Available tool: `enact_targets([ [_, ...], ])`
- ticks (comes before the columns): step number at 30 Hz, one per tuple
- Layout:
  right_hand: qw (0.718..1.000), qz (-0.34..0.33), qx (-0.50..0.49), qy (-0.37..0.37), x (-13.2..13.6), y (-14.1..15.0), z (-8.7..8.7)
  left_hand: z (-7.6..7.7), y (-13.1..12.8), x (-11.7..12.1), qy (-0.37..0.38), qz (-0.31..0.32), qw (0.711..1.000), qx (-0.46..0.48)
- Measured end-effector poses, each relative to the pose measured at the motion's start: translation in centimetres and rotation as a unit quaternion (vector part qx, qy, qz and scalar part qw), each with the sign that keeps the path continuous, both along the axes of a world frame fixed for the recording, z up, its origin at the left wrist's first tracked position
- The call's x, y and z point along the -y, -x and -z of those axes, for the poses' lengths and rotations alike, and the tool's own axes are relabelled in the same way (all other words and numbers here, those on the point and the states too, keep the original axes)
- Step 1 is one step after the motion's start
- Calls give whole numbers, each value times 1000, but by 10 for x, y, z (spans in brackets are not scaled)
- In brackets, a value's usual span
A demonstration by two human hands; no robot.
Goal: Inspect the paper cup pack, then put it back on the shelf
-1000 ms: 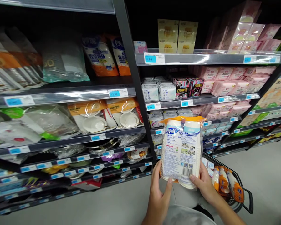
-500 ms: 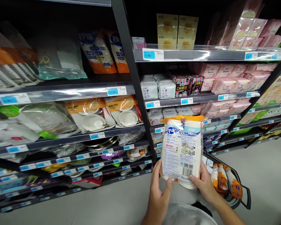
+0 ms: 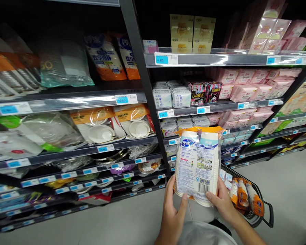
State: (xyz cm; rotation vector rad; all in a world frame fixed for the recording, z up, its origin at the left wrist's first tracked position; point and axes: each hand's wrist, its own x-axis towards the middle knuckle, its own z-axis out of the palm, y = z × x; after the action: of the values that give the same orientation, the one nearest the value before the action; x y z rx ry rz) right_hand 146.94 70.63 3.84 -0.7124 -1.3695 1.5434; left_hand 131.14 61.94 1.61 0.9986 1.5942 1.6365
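White bagged bowls (image 3: 100,133) sit leftmost; the left hand (image 3: 172,217) clasps the paper-cup pack (image 3: 196,168) in front of the shelves (image 3: 214,60), the right hand (image 3: 223,202) its opposite side, shopping basket (image 3: 250,215) beyond. The grip hasn't shifted, so handling seems paused.

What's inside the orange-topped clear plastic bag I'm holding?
White stacked paper cups show along both sides; a printed white panel covers the middle, hiding whatever lies behind it.

The pack (image 3: 197,166), its smallest print unreadable, hides most fingers of the left hand (image 3: 173,211) and right hand (image 3: 223,200), plus the left part of the basket (image 3: 249,214).
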Motion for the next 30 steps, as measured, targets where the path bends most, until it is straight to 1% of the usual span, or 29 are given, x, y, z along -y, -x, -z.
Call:
enact_targets([
  [6,1000,-2,-15,-6,0,1,-1,-3,-3,0,-4,-20,1000,-3],
  [13,1000,-2,-30,2,2,1,-2,2,-1,2,6,-6,1000,-6],
  [19,999,-4,-42,4,3,0,1,0,-4,3,7,-2,1000,-4],
  [23,999,-4,-40,-5,4,-2,2,0,-4,2,7,1,1000,-2],
  [30,999,-13,-42,-23,4,-1,-1,4,-3,2,7,2,1000,2],
])
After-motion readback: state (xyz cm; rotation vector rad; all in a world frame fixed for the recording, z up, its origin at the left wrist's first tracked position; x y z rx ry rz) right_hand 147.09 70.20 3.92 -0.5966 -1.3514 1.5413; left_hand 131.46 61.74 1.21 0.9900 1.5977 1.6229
